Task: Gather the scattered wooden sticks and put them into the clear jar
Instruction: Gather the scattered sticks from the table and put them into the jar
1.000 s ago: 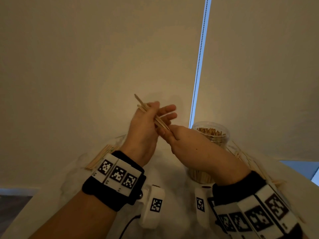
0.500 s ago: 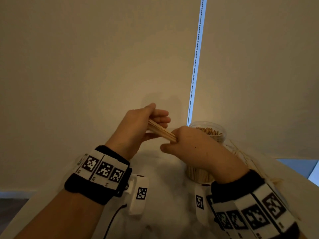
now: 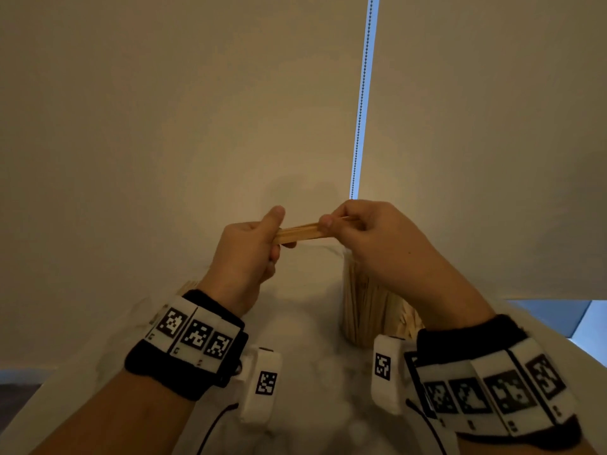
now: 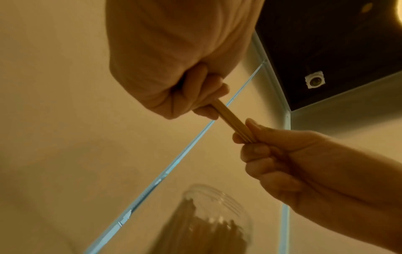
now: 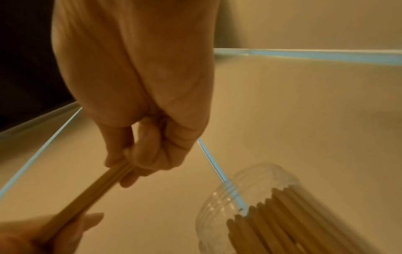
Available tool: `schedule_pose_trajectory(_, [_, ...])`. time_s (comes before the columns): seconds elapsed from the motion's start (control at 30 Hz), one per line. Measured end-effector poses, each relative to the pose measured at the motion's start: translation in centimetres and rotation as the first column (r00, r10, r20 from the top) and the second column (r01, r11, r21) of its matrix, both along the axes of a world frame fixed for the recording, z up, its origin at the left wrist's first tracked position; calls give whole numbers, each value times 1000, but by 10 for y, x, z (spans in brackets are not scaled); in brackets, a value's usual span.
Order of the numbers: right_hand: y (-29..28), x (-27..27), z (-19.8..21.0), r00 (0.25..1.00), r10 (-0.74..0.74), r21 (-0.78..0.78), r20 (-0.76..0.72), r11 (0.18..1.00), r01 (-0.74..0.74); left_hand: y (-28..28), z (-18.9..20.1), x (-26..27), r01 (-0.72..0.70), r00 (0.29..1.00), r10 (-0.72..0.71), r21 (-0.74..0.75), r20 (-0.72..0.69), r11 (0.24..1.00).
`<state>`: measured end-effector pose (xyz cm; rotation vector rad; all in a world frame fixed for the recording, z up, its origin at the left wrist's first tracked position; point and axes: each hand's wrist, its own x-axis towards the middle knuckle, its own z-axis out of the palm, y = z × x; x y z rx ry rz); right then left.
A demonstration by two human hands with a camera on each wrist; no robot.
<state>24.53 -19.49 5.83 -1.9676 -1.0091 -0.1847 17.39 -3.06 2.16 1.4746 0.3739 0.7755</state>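
Sticks point(image 3: 299, 232) bridge both hands' fingers point(image 3: 328, 221), seemingly pinched.

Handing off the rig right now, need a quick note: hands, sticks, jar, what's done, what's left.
Left hand: grip on one end of a small bundle of sticks.
Right hand: pinches the other end of the same bundle, which is held level in the air between both hands.
Jar: upright on the table, below the right hand, open, already packed with sticks.
Done: most sticks look to be in the jar.
Left: drop this bundle in. A few loose sticks lie by the left wrist and more beside the jar; gather those too.
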Motion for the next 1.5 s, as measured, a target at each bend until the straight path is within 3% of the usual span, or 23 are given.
schedule_pose_trajectory(0.2, [-36, 11, 18, 995, -104, -42, -9, 994, 104, -32, -3, 9, 180, 983, -182, -122, -6, 976])
schedule_pose_trajectory(0.3, [-64, 23, 28, 958, -288, -17, 7, 958, 288, -36, -9, 14, 224, 970, -235, -147, -60, 963])
schedule_pose_trajectory(0.47, [-84, 41, 24, 889, -454, -66, 58, 887, 457, -45, -27, 35, 345, 913, -297, 142, -279, 928])
schedule_pose_trajectory(0.53, [-74, 45, 20, 893, -439, -187, 101, 873, 451, -52, -25, 47, 398, 892, -307, 254, -331, 882])
schedule_pose_trajectory(0.7, [-37, 51, 24, 921, -265, -418, 285, 831, 368, -61, -16, 70, 467, 862, -329, 350, -386, 812])
schedule_pose_trajectory(1.0, [-22, 54, 59, 841, -72, -613, 536, 652, 447, -61, -21, 75, 439, 875, -286, 390, -390, 810])
schedule_pose_trajectory(1.07, [-21, 53, 66, 857, -63, -647, 512, 628, 433, -59, -24, 77, 435, 876, -281, 390, -392, 811])
schedule_pose_trajectory(1.33, [-11, 61, 46, 897, -112, -596, 428, 711, 373, -56, -28, 81, 451, 873, -307, 386, -379, 805])
schedule_pose_trajectory(1.4, [-8, 64, 38, 924, -91, -599, 371, 737, 313, -55, -29, 82, 455, 873, -321, 377, -367, 807])
schedule_pose_trajectory(1.5, [-2, 67, 30, 973, -43, -690, 229, 698, 193, -52, -33, 86, 438, 887, -322, 386, -332, 812])
